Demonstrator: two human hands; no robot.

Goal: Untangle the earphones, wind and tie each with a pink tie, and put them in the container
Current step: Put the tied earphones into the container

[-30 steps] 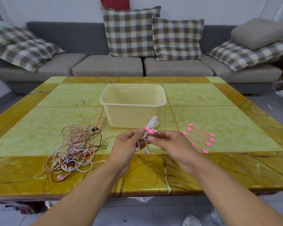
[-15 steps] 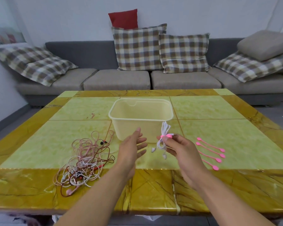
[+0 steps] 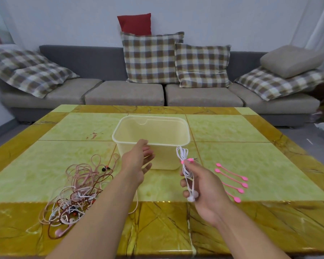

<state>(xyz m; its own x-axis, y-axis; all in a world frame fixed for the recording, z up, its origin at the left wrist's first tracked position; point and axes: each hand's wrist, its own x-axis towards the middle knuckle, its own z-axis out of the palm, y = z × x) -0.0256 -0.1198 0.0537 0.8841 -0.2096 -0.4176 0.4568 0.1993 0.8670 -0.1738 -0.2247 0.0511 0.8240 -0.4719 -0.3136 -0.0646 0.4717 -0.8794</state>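
Beside the container (image 3: 151,144), the left hand (image 3: 138,161) has released the tied earphones (image 3: 185,165).

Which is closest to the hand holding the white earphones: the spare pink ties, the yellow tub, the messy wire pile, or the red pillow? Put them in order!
From the right hand:
1. Spare pink ties, on the table just to its right.
2. Yellow tub, just ahead and left.
3. Messy wire pile, across the table on the left.
4. Red pillow, far back on the sofa.
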